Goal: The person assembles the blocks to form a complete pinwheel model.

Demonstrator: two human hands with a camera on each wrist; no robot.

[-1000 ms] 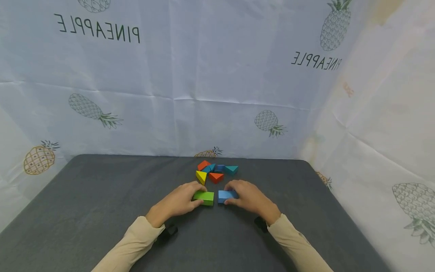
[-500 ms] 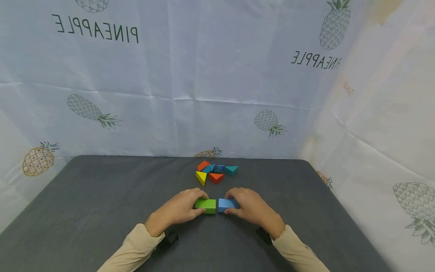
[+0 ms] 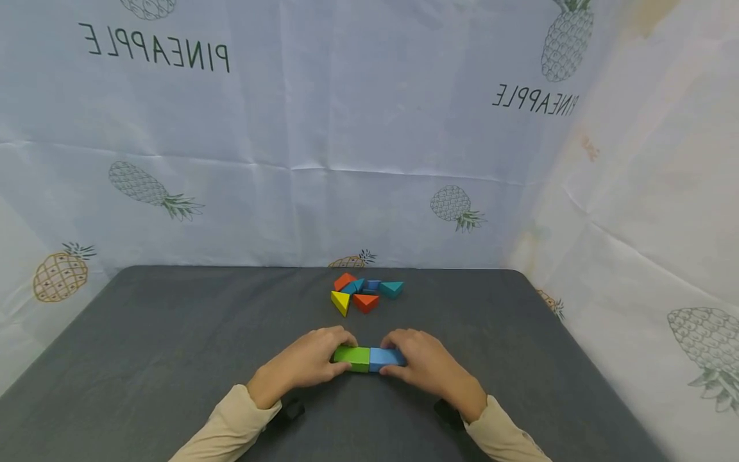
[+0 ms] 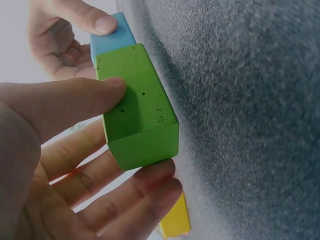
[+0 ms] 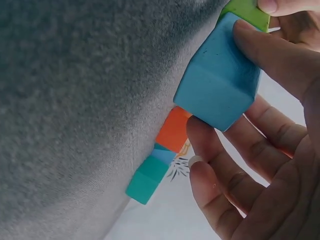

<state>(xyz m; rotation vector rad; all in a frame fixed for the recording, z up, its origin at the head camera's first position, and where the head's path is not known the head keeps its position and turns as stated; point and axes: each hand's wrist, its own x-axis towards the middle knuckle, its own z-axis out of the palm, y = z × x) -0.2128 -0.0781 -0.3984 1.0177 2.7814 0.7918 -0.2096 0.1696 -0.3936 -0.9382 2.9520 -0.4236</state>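
Green block (image 3: 353,355) taken as reference: it is held at table (image 3: 173,359) level, though a slight lift can't be ruled out. It is pinched near its left end by the left hand (image 3: 308,359), thumb on the near face, fingers behind the far one. The blue block (image 3: 385,357) is butted against the green block's right end, no gap seen from the head view, and is pinched the same way by the right hand (image 3: 427,366). Neither hand is released. Beyond the green block, well apart from it, the yellow wedge (image 3: 340,301), red wedge (image 3: 366,302) and teal wedge (image 3: 391,289) are left unheld, the teal one off to the right. Risks, as judged: the joint at the green block's right end could be skewed if one side is pushed harder, since no fastening is seen there. If either thumb is eased first, its block could be turned by the far-side fingers and the faces parted. If the pair is raised, a sag could be caused by uneven squeeze. If it is shoved far forward, the yellow and red wedges could be bumped. Exact flushness of the top edges can't be told.
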